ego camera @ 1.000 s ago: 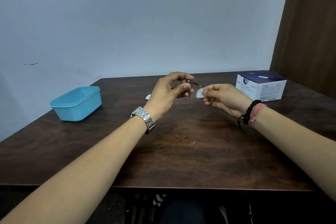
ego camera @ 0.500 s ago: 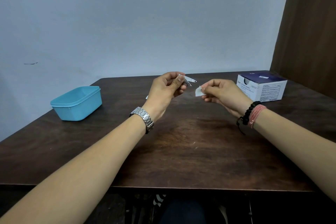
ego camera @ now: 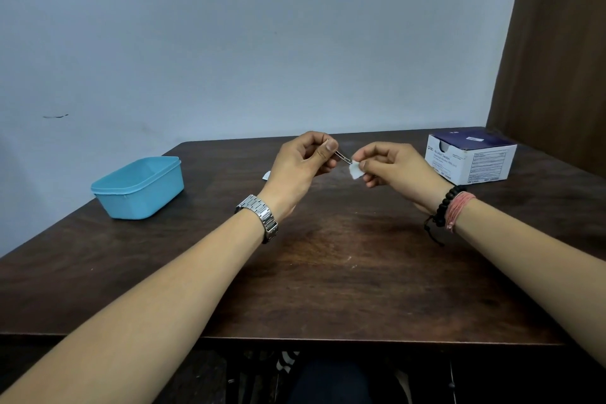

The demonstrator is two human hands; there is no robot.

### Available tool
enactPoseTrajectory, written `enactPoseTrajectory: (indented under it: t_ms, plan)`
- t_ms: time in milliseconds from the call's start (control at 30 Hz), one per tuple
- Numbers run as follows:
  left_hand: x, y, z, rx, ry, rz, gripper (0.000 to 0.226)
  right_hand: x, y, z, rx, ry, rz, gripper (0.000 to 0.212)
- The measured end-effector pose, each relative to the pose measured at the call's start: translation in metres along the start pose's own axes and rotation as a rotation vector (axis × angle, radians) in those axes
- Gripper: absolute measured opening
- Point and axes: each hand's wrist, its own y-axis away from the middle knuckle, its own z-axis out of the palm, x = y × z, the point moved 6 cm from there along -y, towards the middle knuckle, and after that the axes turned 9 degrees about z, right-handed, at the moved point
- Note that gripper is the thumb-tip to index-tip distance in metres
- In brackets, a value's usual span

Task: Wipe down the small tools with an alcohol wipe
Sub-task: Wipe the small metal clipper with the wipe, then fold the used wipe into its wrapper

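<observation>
A thin metal tool point(ego camera: 343, 157) was pinched in the left hand point(ego camera: 303, 170) above the table point(ego camera: 328, 272), its tip touching a white wipe point(ego camera: 355, 171) pinched by the right hand point(ego camera: 395, 170). A blue tub point(ego camera: 139, 187) was seen left; its contents could not be told. A wipe box point(ego camera: 470, 159) stood right.

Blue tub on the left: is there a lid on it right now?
No, the blue tub sits open on the table, its inside wall and rim showing.
</observation>
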Motion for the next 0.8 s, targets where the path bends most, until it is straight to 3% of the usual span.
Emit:
enactPoseTrajectory:
  t_ms: [433,600,700,800]
  plan:
    - [-0.003,0.0,-0.008,-0.029,-0.103,-0.019,0.005,0.001,-0.001,-0.01,0.031,-0.148,-0.012,0.01]
    - [0.013,-0.011,-0.054,0.166,-0.176,-0.031,0.009,0.004,-0.002,-0.011,0.04,-0.128,-0.007,0.011]
    - [0.04,-0.019,-0.115,0.224,-0.458,0.04,0.014,0.005,-0.003,-0.013,0.05,-0.115,-0.01,0.012]
    - [0.068,-0.019,-0.185,0.216,-0.96,0.01,0.019,0.005,-0.004,-0.01,0.044,-0.136,0.004,0.015]
